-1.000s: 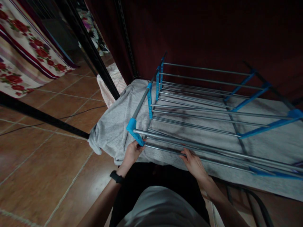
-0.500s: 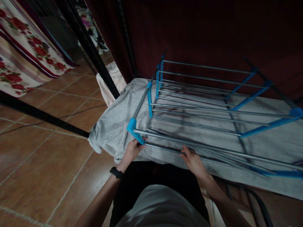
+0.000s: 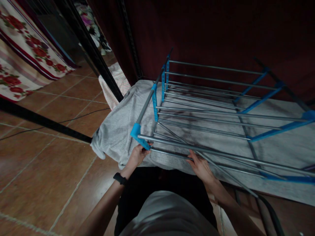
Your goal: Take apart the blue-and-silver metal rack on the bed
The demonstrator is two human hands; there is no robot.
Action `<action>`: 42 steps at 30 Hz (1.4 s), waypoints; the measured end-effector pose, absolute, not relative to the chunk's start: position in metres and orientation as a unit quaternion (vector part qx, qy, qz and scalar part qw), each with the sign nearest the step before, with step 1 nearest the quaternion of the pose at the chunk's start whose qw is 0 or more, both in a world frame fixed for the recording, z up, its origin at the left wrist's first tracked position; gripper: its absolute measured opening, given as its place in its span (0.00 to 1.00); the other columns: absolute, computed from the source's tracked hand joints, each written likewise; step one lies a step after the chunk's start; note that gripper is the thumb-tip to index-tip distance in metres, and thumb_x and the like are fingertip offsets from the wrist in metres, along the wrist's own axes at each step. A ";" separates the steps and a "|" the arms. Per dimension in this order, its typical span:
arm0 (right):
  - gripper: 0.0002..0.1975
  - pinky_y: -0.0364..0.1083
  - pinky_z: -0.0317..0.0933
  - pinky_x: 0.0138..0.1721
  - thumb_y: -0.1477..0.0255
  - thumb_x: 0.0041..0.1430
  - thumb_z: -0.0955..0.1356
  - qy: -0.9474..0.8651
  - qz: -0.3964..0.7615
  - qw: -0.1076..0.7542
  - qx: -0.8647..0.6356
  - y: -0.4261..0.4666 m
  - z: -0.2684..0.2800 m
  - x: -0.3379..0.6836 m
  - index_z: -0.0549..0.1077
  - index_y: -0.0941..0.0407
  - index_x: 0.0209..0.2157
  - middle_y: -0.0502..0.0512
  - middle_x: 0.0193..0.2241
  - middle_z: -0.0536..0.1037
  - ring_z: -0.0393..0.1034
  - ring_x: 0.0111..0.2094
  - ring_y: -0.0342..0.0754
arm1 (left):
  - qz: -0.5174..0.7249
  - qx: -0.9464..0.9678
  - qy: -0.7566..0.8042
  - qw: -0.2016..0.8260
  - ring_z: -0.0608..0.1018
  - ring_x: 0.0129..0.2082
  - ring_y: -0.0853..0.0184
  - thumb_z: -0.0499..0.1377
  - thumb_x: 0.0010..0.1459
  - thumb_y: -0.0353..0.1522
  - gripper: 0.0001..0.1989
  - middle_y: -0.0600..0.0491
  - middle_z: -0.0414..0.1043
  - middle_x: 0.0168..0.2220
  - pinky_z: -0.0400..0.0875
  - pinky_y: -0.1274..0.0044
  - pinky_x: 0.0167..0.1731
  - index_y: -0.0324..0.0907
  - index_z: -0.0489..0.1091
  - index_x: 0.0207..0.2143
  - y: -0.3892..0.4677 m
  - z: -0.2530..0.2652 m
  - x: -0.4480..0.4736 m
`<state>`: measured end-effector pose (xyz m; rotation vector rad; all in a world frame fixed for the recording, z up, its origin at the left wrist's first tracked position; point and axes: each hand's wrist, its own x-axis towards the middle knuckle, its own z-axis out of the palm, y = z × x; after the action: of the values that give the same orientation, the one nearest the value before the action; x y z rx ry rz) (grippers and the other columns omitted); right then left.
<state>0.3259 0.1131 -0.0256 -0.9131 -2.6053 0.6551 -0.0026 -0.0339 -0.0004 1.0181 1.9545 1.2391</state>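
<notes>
A rack of metal rods and blue plastic brackets (image 3: 155, 103) lies on a grey blanket (image 3: 115, 127). My left hand (image 3: 137, 155) is closed around the lower end of the near-left blue bracket (image 3: 142, 141), where a thin metal rod (image 3: 169, 152) meets it. Farther along, my right hand (image 3: 199, 164) pinches that same rod from the near side. Just above both hands runs a thicker grey tube (image 3: 209, 150). A loose rod (image 3: 228, 177) slants beneath this tube, its near end past the blanket's front edge. Fingertips of both hands are partly hidden.
Black metal posts (image 3: 91, 49) and a dark bar (image 3: 44, 119) stand at the left. A dark red curtain (image 3: 209, 29) hangs behind the rack. Beyond the tiled floor (image 3: 49, 164) hangs a floral cloth (image 3: 31, 49). A black curved tube (image 3: 270, 209) is at lower right.
A loose rod has swung so that its near end now sticks out over the blanket's front edge, right of my right hand. Both hands keep nearly the same place on the rack.
</notes>
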 end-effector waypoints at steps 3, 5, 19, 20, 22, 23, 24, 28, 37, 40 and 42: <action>0.17 0.50 0.73 0.44 0.68 0.69 0.62 -0.911 0.225 0.154 -0.311 0.115 -0.028 0.326 0.70 0.53 0.56 0.57 0.43 0.83 0.80 0.42 0.52 | 0.460 0.384 0.736 0.315 0.81 0.38 0.58 0.66 0.46 0.31 0.12 0.46 0.82 0.38 0.76 0.68 0.43 0.40 0.81 0.37 -0.034 -0.004 -0.006; 0.16 0.49 0.72 0.44 0.68 0.69 0.62 -0.912 0.227 0.146 -0.309 0.116 -0.028 0.327 0.71 0.53 0.55 0.56 0.44 0.83 0.80 0.42 0.52 | 0.459 0.389 0.726 0.333 0.80 0.40 0.57 0.67 0.46 0.33 0.11 0.46 0.81 0.39 0.76 0.67 0.45 0.40 0.81 0.34 -0.034 -0.003 -0.009; 0.17 0.50 0.72 0.46 0.69 0.67 0.64 -0.916 0.231 0.120 -0.305 0.119 -0.021 0.324 0.73 0.52 0.55 0.55 0.44 0.83 0.80 0.43 0.52 | 0.423 0.446 0.687 0.387 0.77 0.34 0.63 0.71 0.46 0.44 0.17 0.50 0.76 0.32 0.72 0.75 0.36 0.41 0.79 0.31 -0.029 0.020 -0.014; 0.17 0.50 0.72 0.46 0.69 0.67 0.64 -0.915 0.232 0.120 -0.307 0.118 -0.021 0.324 0.73 0.52 0.55 0.55 0.44 0.83 0.80 0.43 0.52 | 0.424 0.449 0.687 0.384 0.77 0.34 0.63 0.71 0.47 0.44 0.16 0.50 0.76 0.32 0.72 0.75 0.36 0.41 0.78 0.31 -0.029 0.019 -0.014; 0.17 0.50 0.72 0.47 0.68 0.68 0.64 -0.914 0.236 0.119 -0.309 0.118 -0.021 0.324 0.72 0.51 0.56 0.55 0.45 0.83 0.79 0.44 0.52 | 0.420 0.452 0.687 0.383 0.76 0.33 0.63 0.70 0.47 0.44 0.16 0.51 0.75 0.32 0.72 0.75 0.36 0.41 0.78 0.30 -0.030 0.018 -0.014; 0.17 0.50 0.72 0.47 0.68 0.68 0.63 -0.914 0.238 0.118 -0.307 0.118 -0.021 0.324 0.72 0.52 0.56 0.55 0.46 0.83 0.79 0.44 0.52 | 0.417 0.452 0.688 0.384 0.76 0.33 0.64 0.70 0.48 0.44 0.16 0.51 0.75 0.31 0.72 0.75 0.35 0.40 0.77 0.30 -0.030 0.017 -0.015; 0.17 0.50 0.72 0.47 0.68 0.68 0.63 -0.914 0.239 0.117 -0.306 0.118 -0.022 0.324 0.72 0.51 0.57 0.55 0.46 0.82 0.79 0.44 0.51 | 0.414 0.452 0.689 0.386 0.75 0.33 0.64 0.69 0.49 0.43 0.15 0.51 0.74 0.31 0.71 0.75 0.35 0.40 0.77 0.31 -0.030 0.015 -0.015; 0.17 0.50 0.72 0.46 0.68 0.68 0.63 -0.914 0.240 0.114 -0.306 0.119 -0.024 0.324 0.72 0.51 0.56 0.54 0.46 0.83 0.80 0.44 0.52 | 0.412 0.450 0.691 0.387 0.74 0.33 0.64 0.68 0.50 0.40 0.13 0.50 0.74 0.32 0.70 0.75 0.36 0.40 0.77 0.32 -0.031 0.010 -0.017; 0.15 0.51 0.71 0.47 0.67 0.70 0.63 -0.919 0.227 0.122 -0.297 0.121 -0.026 0.327 0.73 0.52 0.54 0.55 0.44 0.83 0.80 0.44 0.53 | 0.422 0.439 0.686 0.398 0.74 0.33 0.64 0.68 0.50 0.41 0.16 0.52 0.73 0.31 0.70 0.74 0.36 0.40 0.76 0.37 -0.031 0.003 -0.017; 0.13 0.49 0.70 0.46 0.68 0.71 0.62 -0.932 0.217 0.122 -0.264 0.122 -0.026 0.327 0.75 0.52 0.51 0.56 0.45 0.82 0.79 0.45 0.51 | 0.414 0.441 0.690 0.398 0.74 0.34 0.64 0.67 0.51 0.42 0.17 0.52 0.73 0.32 0.70 0.74 0.38 0.39 0.75 0.37 -0.031 0.001 -0.018; 0.13 0.48 0.69 0.45 0.67 0.71 0.62 -0.936 0.215 0.120 -0.253 0.123 -0.025 0.327 0.76 0.51 0.49 0.56 0.44 0.83 0.79 0.44 0.51 | 0.407 0.446 0.687 0.404 0.74 0.35 0.64 0.66 0.52 0.42 0.16 0.52 0.73 0.33 0.69 0.73 0.39 0.39 0.74 0.37 -0.032 0.001 -0.017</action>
<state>0.3272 0.1229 -0.0253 -0.7381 -2.7349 0.6276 -0.0174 -0.0318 0.0011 1.1274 1.7362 1.0271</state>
